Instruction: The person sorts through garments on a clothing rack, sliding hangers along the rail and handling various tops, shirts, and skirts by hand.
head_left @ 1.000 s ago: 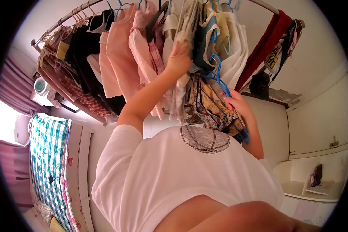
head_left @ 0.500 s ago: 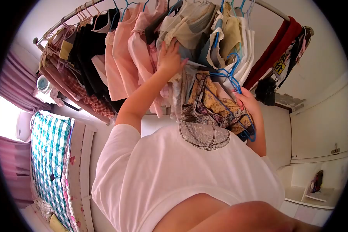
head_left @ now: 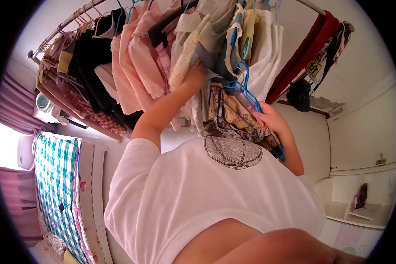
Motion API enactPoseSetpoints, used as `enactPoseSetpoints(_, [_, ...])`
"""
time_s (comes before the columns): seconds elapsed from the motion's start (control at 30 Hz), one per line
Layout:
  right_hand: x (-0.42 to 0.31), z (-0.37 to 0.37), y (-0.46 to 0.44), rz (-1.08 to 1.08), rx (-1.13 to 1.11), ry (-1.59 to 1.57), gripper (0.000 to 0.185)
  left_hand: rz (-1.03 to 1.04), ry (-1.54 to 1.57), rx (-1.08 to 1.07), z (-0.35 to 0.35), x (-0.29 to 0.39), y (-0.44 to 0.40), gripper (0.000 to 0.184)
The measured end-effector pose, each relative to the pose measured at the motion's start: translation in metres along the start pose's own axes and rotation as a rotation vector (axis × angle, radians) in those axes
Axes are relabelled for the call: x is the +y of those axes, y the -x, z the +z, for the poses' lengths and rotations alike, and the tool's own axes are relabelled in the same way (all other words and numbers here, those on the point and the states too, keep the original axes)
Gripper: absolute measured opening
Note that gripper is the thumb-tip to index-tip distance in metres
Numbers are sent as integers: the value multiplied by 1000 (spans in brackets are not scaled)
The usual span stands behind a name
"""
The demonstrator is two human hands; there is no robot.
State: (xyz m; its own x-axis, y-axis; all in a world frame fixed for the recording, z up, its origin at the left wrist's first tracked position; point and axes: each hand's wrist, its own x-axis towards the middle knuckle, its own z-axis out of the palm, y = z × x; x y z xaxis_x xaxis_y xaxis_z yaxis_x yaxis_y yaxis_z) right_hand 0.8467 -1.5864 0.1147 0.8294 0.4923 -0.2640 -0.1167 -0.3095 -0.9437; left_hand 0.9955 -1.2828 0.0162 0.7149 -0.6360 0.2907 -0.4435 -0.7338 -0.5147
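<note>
My left hand [head_left: 194,78] is up among the hanging clothes. Its fingers are partly hidden in the folds and look closed on a sheer grey garment [head_left: 211,31]; a cream lace strip [head_left: 185,55] hangs beside the wrist. Lower and to the right, my right hand [head_left: 268,116] grips several blue hangers [head_left: 244,86] held together below the rail. A yellow-brown patterned garment [head_left: 237,116] with dark trim hangs from them, in front of my chest.
The curved metal rail [head_left: 70,26] carries pink blouses [head_left: 141,66], black garments [head_left: 92,57], white clothes [head_left: 268,57] and a red scarf [head_left: 303,53]. A checked quilt [head_left: 57,176] lies at left, near a window [head_left: 9,145]. White cabinets [head_left: 361,141] stand at right.
My left hand has gone deeper into the grey garment, and its fingers show less. The lace strip has swung left and a black hanger bar shows. The blue hangers have shifted slightly left.
</note>
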Motion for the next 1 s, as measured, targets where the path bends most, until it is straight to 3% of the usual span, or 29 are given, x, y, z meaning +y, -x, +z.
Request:
enactPoseSetpoints(0.27, [27,3,14,113,-41,-16,20,-139,-77,-8,3,-14,16,26])
enactPoseSetpoints(0.6, [-19,14,-8,-82,23,79,19,-106,-34,-54,-25,14,30,26])
enactPoseSetpoints(0.77, [-42,26,-29,-180,-82,-46,20,-96,-64,-104,-20,6,36,24])
enactPoseSetpoints(0.83, [-39,25,-47,-201,28,-52,20,-102,-91,-92,-22,1,38,23])
enactPoseSetpoints(0.93, [-41,22,-60,-250,163,-50,21,-109,-66,-304,-38,-7,38,21])
enactPoseSetpoints(1.0, [-42,14,-58,-293,246,-55,21,-140,-104,-266,-33,-7,40,20])
